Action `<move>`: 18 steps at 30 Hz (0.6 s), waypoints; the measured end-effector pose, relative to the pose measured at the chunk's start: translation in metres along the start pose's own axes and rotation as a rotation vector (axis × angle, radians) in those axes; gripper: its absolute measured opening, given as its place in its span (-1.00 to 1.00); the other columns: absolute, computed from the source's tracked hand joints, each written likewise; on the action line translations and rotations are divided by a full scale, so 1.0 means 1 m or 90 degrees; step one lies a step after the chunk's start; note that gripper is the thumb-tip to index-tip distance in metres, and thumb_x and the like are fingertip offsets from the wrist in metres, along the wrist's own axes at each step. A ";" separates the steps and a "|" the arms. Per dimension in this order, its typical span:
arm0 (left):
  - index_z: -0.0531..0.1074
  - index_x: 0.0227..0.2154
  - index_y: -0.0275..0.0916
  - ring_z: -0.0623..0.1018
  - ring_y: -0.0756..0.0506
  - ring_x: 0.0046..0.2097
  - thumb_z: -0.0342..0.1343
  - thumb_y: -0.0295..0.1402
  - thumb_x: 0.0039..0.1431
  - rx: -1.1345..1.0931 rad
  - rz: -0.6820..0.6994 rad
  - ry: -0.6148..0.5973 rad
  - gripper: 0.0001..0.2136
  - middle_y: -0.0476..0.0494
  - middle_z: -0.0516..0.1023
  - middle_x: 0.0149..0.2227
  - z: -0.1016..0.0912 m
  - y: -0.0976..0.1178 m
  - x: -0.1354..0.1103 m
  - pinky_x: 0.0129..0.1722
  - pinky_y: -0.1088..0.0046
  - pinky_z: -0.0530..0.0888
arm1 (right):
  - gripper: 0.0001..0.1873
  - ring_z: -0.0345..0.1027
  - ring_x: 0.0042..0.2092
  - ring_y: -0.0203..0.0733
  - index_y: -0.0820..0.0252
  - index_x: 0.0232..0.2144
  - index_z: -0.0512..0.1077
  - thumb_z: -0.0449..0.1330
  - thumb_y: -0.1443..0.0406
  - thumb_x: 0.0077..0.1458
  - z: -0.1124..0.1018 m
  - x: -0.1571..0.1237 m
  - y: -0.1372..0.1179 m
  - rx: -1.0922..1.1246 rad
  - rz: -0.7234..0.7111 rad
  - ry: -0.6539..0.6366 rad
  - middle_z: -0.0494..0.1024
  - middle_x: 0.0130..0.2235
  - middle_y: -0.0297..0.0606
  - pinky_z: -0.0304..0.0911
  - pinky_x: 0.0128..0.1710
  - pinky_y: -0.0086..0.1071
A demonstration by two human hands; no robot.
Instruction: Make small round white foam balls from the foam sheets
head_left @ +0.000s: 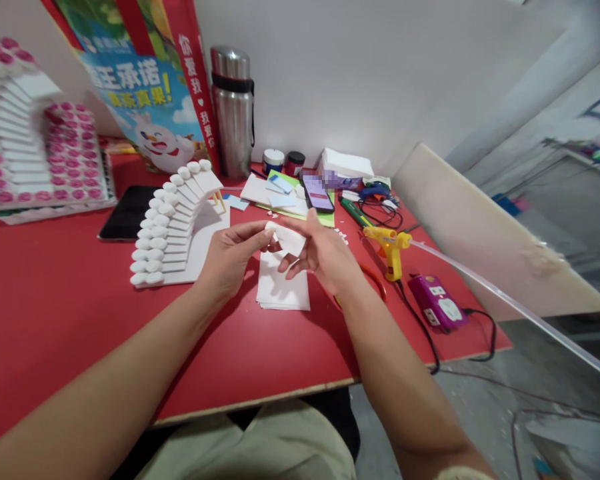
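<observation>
A small piece of white paper [289, 240], partly rolled at its left end, is held up between my hands over the red table. My left hand [233, 257] pinches the rolled end between thumb and fingers. At the other end my right hand [327, 253] grips the paper, its lower fingers loosely curled. Just beneath lies a stack of white paper sheets [284, 290]. To the left of my left hand stands a white model staircase [177, 230] on a white base, its outer edge lined with rolled white paper rosettes [153, 233].
On the right are a yellow glue gun [391, 252] with a long glue stick and a purple power socket [436, 301]. A phone [318, 193], a steel flask [233, 113], a printed bag [153, 87], a black tablet [127, 213] and a pink-and-white staircase model [75, 150] stand or lie farther back.
</observation>
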State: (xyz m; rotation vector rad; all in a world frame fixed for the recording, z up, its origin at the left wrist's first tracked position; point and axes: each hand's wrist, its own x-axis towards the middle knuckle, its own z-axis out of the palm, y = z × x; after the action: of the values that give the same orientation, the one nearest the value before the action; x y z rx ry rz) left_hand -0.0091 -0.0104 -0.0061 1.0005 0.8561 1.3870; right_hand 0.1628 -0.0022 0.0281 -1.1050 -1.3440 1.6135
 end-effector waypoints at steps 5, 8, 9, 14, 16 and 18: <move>0.72 -0.22 -0.13 0.61 -0.16 -0.27 0.41 -0.25 0.08 0.064 0.029 -0.030 -0.81 -0.14 0.68 -0.33 0.000 0.003 -0.002 -0.23 0.28 0.54 | -0.47 0.31 -0.54 -0.30 0.15 0.12 0.41 -0.08 -0.04 0.40 -0.014 0.009 -0.001 0.225 0.185 -0.108 0.62 -0.33 -0.21 0.21 -0.66 -0.51; 0.71 -0.21 -0.14 0.63 -0.19 -0.19 0.40 -0.23 0.10 0.094 0.044 -0.038 -0.79 -0.17 0.70 -0.27 0.001 0.006 -0.003 -0.15 0.25 0.55 | -0.58 0.26 -0.53 -0.33 0.14 0.01 0.43 -0.07 0.03 0.41 -0.014 0.009 -0.002 0.273 0.220 -0.145 0.59 -0.32 -0.24 0.14 -0.68 -0.55; 0.71 -0.21 -0.14 0.63 -0.18 -0.20 0.39 -0.23 0.11 0.098 0.045 -0.041 -0.79 -0.16 0.69 -0.29 0.001 0.007 -0.004 -0.15 0.25 0.55 | -0.61 0.22 -0.54 -0.35 0.14 -0.05 0.43 -0.07 0.05 0.42 -0.014 0.008 -0.003 0.284 0.226 -0.158 0.56 -0.33 -0.28 0.12 -0.68 -0.56; 0.71 -0.19 -0.14 0.59 -0.15 -0.24 0.37 -0.23 0.13 0.117 0.039 -0.039 -0.80 -0.17 0.70 -0.28 0.000 0.006 -0.004 -0.15 0.24 0.52 | -0.70 -0.02 -0.57 -0.44 0.16 -0.22 0.42 0.02 0.11 0.41 -0.011 0.002 -0.008 0.294 0.205 -0.190 0.33 -0.39 -0.43 0.01 -0.68 -0.61; 0.71 -0.22 -0.14 0.58 -0.14 -0.25 0.38 -0.24 0.11 0.120 0.043 -0.020 -0.81 -0.17 0.70 -0.23 0.000 0.005 -0.003 -0.17 0.24 0.52 | -0.74 -0.05 -0.55 -0.43 0.15 -0.20 0.43 0.10 0.10 0.37 -0.011 0.001 -0.007 0.268 0.181 -0.175 0.30 -0.38 -0.43 -0.01 -0.68 -0.61; 0.72 -0.24 -0.13 0.56 -0.12 -0.27 0.40 -0.25 0.08 0.111 0.048 -0.006 -0.82 -0.15 0.70 -0.24 -0.001 0.003 -0.002 -0.20 0.27 0.51 | -0.74 -0.06 -0.53 -0.43 0.15 -0.22 0.43 0.19 0.08 0.32 -0.011 0.000 -0.006 0.235 0.151 -0.163 0.30 -0.36 -0.43 0.00 -0.65 -0.60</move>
State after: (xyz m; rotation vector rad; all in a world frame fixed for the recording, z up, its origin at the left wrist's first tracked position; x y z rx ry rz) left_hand -0.0107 -0.0128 -0.0042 1.1825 0.9522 1.3871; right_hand 0.1737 0.0022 0.0333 -0.8785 -1.0340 2.1349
